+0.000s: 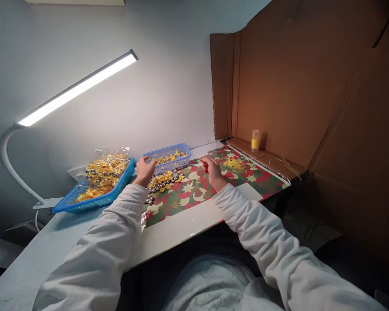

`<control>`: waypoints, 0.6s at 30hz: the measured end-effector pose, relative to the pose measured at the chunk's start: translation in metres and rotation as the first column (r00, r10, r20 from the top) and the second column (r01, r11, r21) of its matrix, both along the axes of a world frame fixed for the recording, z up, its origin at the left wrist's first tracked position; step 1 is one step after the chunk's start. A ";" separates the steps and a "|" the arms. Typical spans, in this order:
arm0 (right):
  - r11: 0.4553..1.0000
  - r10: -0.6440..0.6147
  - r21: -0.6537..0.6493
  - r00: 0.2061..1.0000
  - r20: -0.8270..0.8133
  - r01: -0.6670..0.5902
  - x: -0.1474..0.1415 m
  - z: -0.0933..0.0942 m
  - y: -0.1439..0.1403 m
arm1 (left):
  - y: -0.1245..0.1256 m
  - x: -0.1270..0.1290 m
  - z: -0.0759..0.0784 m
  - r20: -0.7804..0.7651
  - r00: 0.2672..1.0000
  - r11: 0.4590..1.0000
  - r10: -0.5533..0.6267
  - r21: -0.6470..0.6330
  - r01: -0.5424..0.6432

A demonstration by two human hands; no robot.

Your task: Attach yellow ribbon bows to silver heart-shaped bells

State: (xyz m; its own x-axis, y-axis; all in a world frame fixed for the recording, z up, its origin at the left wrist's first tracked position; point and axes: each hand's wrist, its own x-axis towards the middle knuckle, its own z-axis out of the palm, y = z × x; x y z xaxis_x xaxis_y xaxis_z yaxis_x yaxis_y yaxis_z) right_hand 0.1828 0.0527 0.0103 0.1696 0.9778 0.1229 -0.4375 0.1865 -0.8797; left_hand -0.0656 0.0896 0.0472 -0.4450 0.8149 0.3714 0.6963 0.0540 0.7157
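Two white sleeves reach over the patterned mat (194, 194). Left hand (145, 170) curls its fingers on the rim of the small blue basket (168, 156), one of two baskets; the large basket (94, 190) holds a clear bag of yellow bows. Right hand (213, 169) rests curled on the mat, grip unclear. One loose pile of bows (164, 179) lies between the hands, one yellow spool (255, 141) stands apart.
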 end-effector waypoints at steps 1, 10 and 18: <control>0.998 -0.055 -0.014 0.995 0.081 0.056 0.000 -0.001 0.001 | -0.007 -0.002 -0.002 -0.044 0.999 0.999 0.023 -0.023 -0.024; 0.964 -0.218 0.248 0.255 0.942 -0.095 -0.017 -0.020 -0.002 | -0.057 0.008 -0.030 -0.383 0.831 0.908 -0.404 -0.281 0.312; 0.979 -0.093 0.087 -0.024 0.995 -0.184 -0.055 -0.009 0.006 | -0.075 0.011 -0.040 -0.206 0.938 0.960 -0.277 -0.024 0.278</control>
State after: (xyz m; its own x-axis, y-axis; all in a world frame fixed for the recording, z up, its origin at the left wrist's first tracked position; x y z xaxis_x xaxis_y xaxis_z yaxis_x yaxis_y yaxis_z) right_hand 0.1279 0.0589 0.0011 -0.3047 0.9194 0.2488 0.8406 0.3824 -0.3836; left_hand -0.0550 0.0142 0.0068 -0.1148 0.8931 0.4349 0.8146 -0.1659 0.5558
